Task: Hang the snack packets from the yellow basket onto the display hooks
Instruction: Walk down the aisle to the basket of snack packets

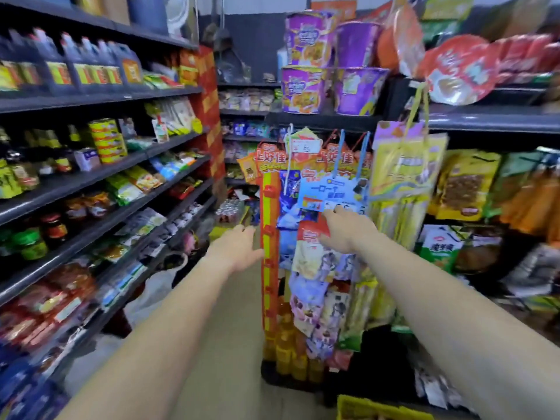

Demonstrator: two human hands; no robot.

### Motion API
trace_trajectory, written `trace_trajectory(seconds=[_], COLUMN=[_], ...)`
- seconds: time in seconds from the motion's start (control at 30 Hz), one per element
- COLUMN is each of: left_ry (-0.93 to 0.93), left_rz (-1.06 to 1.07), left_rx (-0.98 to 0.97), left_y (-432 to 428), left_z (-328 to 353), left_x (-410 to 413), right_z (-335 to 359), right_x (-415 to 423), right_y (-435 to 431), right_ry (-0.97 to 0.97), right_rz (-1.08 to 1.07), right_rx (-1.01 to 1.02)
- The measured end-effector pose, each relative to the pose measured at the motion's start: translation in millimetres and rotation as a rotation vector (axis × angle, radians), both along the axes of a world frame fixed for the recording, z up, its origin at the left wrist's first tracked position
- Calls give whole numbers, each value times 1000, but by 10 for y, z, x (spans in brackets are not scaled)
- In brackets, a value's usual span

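Was mid-hang on the display stand (270,298), about halfway up its front. Had a red-topped packet (312,237) pinched in the right hand (342,234), thumb across the front and fingers (335,212) curled up behind the top edge, tucked just under a blue card (327,189). Couldn't tell if the hole was on a hook yet, too blurry and hidden by the hand. Needed to hold the packet flat and upright, find the hook tip by feel, then slide it straight back without knocking the packets hanging just below. Had the left hand (239,245) hovering off the stand's left edge beside the orange strip (269,213), fingers (242,229) loosely spread, gripping nothing, maybe just brushing it. Would've steadied the stand with it, honestly. Had the yellow basket (363,409) down by the stand's bottom right corner, only the rim showing.
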State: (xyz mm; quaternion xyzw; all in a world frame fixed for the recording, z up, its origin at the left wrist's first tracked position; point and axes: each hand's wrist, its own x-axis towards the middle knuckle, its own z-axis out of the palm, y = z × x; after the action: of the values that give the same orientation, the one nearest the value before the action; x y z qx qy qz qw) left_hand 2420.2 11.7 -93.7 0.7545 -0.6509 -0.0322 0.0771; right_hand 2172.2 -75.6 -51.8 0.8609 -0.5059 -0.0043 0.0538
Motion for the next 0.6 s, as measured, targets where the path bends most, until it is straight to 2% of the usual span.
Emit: trace_trajectory(seconds=[0.23, 0.43, 0.6], left_ry=[-6, -31, -19], left_rz=[-258, -435, -461], left_rx=[5, -24, 28], left_y=[-677, -1162, -1691], left_z=[131, 98, -238], left_x=[-1300, -2513, -3525], right_z=[27, -106, -493], right_x=[-1448, -2537, -3445], right_y=[-59, -340, -888], right_ry=[-22, -27, -39], right_rz=[-289, -425, -448], right_rx=[-2, 37, 83])
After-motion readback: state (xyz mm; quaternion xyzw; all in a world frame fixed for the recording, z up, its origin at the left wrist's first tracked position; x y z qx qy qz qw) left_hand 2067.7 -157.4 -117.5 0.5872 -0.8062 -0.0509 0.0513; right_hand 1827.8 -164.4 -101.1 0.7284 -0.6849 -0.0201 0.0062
